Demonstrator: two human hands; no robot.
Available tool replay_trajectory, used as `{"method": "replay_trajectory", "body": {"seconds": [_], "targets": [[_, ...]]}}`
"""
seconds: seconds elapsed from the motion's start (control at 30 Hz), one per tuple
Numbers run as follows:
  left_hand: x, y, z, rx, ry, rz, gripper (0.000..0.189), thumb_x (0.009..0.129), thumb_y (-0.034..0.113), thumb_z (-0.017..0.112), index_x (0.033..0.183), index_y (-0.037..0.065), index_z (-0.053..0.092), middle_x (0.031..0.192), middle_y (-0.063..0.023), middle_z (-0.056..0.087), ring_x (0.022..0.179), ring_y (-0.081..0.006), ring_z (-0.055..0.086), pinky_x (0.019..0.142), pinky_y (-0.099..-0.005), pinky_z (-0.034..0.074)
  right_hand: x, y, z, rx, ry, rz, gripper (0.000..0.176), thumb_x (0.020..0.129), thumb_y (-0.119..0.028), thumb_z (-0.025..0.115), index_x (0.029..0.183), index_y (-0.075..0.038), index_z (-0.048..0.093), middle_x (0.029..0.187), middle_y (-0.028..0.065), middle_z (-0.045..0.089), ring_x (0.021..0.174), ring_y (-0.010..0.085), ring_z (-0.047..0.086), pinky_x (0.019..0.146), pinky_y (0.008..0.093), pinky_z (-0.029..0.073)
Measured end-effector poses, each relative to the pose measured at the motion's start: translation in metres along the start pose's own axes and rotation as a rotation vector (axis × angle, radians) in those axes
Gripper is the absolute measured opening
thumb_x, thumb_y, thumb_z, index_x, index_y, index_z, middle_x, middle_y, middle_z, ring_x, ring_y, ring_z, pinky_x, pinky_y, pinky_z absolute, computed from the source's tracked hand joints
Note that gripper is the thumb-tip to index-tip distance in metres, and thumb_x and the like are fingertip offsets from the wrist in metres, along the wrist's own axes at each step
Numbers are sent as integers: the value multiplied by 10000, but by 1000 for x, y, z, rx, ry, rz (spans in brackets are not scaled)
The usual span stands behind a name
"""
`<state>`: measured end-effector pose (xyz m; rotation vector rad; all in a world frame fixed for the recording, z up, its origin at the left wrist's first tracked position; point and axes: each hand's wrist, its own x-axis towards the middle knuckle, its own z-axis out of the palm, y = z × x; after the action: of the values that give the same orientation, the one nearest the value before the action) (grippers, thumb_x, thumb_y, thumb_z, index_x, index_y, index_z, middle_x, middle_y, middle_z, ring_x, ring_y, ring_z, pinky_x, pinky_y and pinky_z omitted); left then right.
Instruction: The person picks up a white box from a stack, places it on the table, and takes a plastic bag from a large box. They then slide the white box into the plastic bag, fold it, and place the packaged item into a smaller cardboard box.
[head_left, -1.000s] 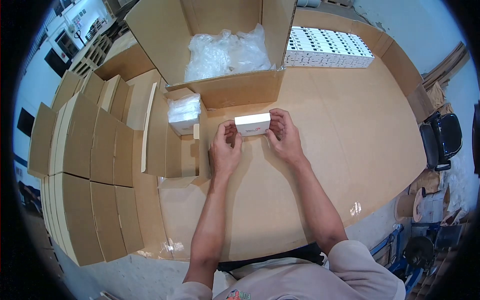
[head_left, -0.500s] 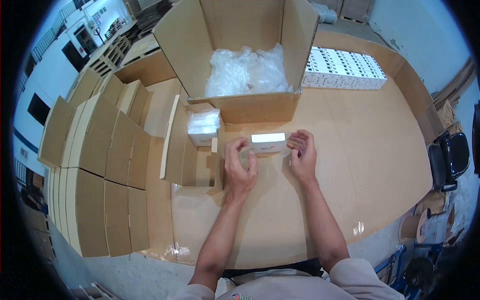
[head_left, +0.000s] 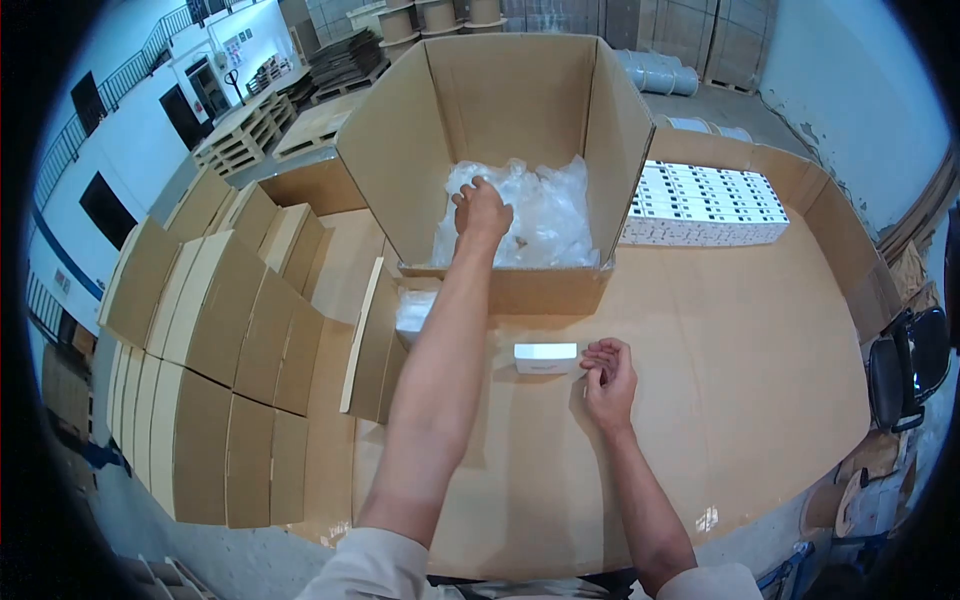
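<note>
A small white box [head_left: 546,359] stands on the cardboard-covered table. My right hand [head_left: 609,381] is beside its right end, fingers loosely bent and apart, holding nothing. My left hand [head_left: 482,211] reaches into a large open carton [head_left: 520,95], over clear plastic bubble bags [head_left: 540,215]; its fingers are partly bent and apart, with nothing visibly gripped. Left of my forearm, an open brown box [head_left: 372,345] holds plastic-wrapped white packages [head_left: 413,312], partly hidden by that arm.
Brown boxes [head_left: 215,310] are stacked along the left side. A block of patterned white boxes [head_left: 705,205] sits at the back right. A raised cardboard rim [head_left: 835,205] borders the table's right side, with a black chair [head_left: 905,365] beyond it.
My left hand has left the white box's side and reached forward over the plastic bags. My right hand stays near the box. The camera view has tilted upward.
</note>
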<state>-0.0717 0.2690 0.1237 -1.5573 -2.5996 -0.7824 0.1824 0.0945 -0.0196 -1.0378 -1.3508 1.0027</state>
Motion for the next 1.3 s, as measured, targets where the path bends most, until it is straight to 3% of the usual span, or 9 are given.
{"method": "replay_trajectory", "body": {"seconds": [0.1, 0.2, 0.3, 0.53, 0.63, 0.77, 0.97, 1.07, 1.3], "targets": [[31, -18, 22, 201, -242, -52, 783, 843, 288, 806, 1432, -32, 400, 1295, -252, 647, 1233, -391, 620, 1081, -472, 488, 1, -3, 1, 11, 5, 14, 333, 884, 135, 462, 1199, 40, 517, 1078, 146, 652, 991, 204, 698, 869, 305, 589], [35, -16, 25, 99, -259, -34, 660, 820, 143, 785, 1365, -36, 459, 1308, -262, 639, 1207, -389, 642, 1005, -478, 535, 0, -3, 2, 9, 4, 22, 335, 881, 140, 464, 1195, 37, 519, 1081, 142, 650, 992, 201, 696, 865, 305, 592], [35, -16, 20, -95, -239, -45, 646, 794, 135, 823, 1321, -28, 485, 1243, -266, 668, 1147, -396, 675, 982, -445, 549, 0, -5, 2, 18, 1, 38, 336, 879, 143, 464, 1192, 35, 522, 1081, 138, 650, 990, 196, 694, 866, 304, 592], [33, -19, 17, -494, -52, 58, 591, 760, 27, 851, 1246, 13, 516, 996, -171, 690, 925, -344, 687, 870, -438, 551, 0, -9, 1, -10, -27, 35, 331, 903, 152, 426, 1207, 40, 498, 1077, 126, 634, 964, 175, 675, 868, 290, 573], [34, -21, 19, -491, 138, 188, 669, 758, 108, 878, 1316, 104, 509, 981, -118, 691, 898, -275, 702, 842, -426, 551, 1, -9, 1, -34, -32, 25, 340, 896, 153, 429, 1207, 37, 500, 1069, 124, 634, 956, 173, 675, 850, 286, 574], [35, -19, 9, -706, 231, 198, 828, 742, 75, 885, 1436, 109, 434, 1062, -117, 681, 972, -255, 698, 865, -408, 565, 1, -2, 2, -5, 16, 7, 334, 871, 137, 480, 1180, 24, 537, 1020, 134, 665, 931, 187, 696, 810, 296, 593], [34, -16, -16, -807, 432, 214, 773, 753, 44, 875, 1400, 62, 453, 1144, -157, 691, 1019, -262, 706, 907, -390, 573, 2, 0, 0, -27, 14, 4, 316, 877, 106, 488, 1178, 24, 534, 1017, 139, 663, 920, 186, 694, 787, 297, 591], [-2, -3, -63, -1124, 206, 192, 688, 810, 50, 845, 1387, 46, 469, 1145, -175, 707, 1001, -223, 715, 857, -341, 588, 3, 0, 3, -29, 16, -25, 315, 877, 108, 483, 1178, 26, 523, 1023, 133, 648, 917, 183, 688, 795, 298, 596], [-126, 1, -108, -1538, 51, 137, 508, 916, 57, 762, 1346, 7, 496, 1073, -147, 731, 956, -179, 718, 783, -286, 591, 2, 11, 1, 129, 56, 6, 349, 879, 149, 452, 1200, 15, 488, 1028, 116, 617, 888, 171, 669, 811, 299, 610]]}}
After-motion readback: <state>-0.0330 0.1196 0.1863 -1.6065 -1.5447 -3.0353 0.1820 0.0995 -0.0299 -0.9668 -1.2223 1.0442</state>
